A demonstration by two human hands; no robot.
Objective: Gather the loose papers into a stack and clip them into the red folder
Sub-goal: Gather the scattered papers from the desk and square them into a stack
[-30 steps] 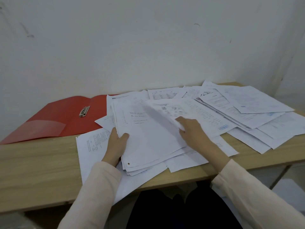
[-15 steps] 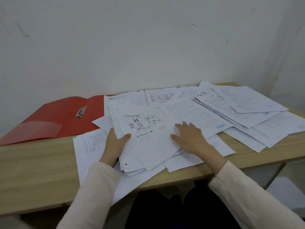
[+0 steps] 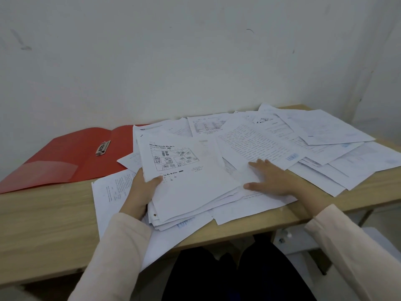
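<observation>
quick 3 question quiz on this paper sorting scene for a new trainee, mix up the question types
1. True or false: the red folder lies open on the table.
2. Which hand grips the edge of the gathered stack?
A. left hand
B. right hand
C. neither
3. Fill in: the metal clip inside the folder holds ____ papers.

Key
1. True: it is spread flat at the far left, both halves showing.
2. A: its thumb lies on the top sheet with the drawing, while the right hand lies flat, fingers spread, on loose sheets beside the stack.
3. No: nothing is clipped yet, and many sheets are scattered to the right.
</observation>
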